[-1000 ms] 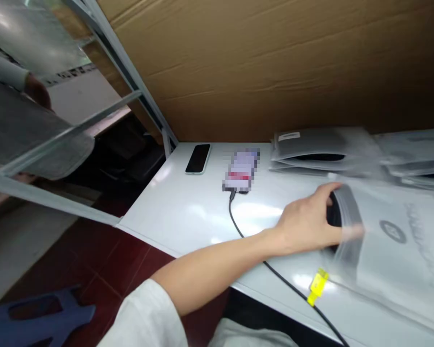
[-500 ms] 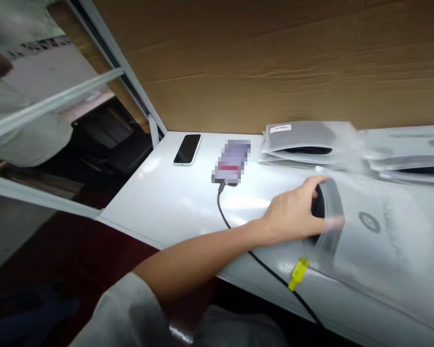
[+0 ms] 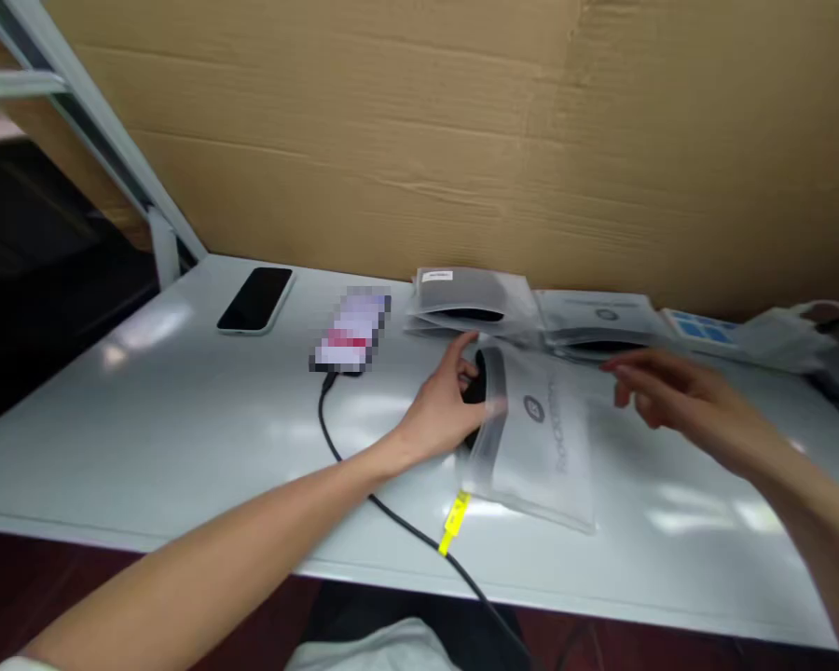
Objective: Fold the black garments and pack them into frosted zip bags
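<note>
A translucent pouch [image 3: 542, 438] with a round logo and printed lettering lies on the table, its opening toward the left. My left hand [image 3: 434, 405] grips that open end, thumb on the plastic near side and fingers at the dark thing [image 3: 474, 396] inside the mouth. Most of that dark thing is hidden, so its kind cannot be told. To the right of the pouch, my right hand [image 3: 678, 396] hovers, slightly blurred, fingers loosely bent and apart, with nothing seen in them.
Behind stand more pouches [image 3: 461, 294] with dark contents, and another pouch [image 3: 598, 317] beside them. A white-edged phone [image 3: 257, 300] and a blurred-out phone [image 3: 353, 326] lie left. A black cable [image 3: 405, 524] with a yellow tag [image 3: 454, 520] crosses the table edge. Cardboard [image 3: 391, 140] walls the back.
The view has swung to the right. My right hand has come into view from the right. My left hand still holds the pouch, which now lies flatter and sharper.
</note>
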Demonstrator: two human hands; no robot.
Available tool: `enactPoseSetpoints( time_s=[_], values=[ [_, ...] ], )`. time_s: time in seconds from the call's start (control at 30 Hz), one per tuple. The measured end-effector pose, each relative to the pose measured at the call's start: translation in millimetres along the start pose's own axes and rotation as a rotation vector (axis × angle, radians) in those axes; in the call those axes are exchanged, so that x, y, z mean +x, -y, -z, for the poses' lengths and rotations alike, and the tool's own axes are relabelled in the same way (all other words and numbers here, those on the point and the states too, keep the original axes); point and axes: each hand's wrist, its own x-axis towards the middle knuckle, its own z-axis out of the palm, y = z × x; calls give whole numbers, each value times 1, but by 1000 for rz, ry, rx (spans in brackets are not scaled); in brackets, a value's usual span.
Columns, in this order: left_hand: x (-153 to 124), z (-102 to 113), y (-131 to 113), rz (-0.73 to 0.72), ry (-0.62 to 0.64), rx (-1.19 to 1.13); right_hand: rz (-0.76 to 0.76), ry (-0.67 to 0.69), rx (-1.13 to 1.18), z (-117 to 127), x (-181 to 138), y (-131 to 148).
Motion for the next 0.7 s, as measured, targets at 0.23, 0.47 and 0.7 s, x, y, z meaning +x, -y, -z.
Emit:
enactPoseSetpoints(
  time_s=[0.23,0.47,0.7],
  values=[
    [-3,-6,-13,111,69,-294,-108,412,244,-23,-26,-10],
    [-10,36,-28,140,16,-112,-178,241,120,25,-42,-58],
    [-20,57,-28,237,-106,17,-82,-273,-96,39,-45,-53]
  ],
)
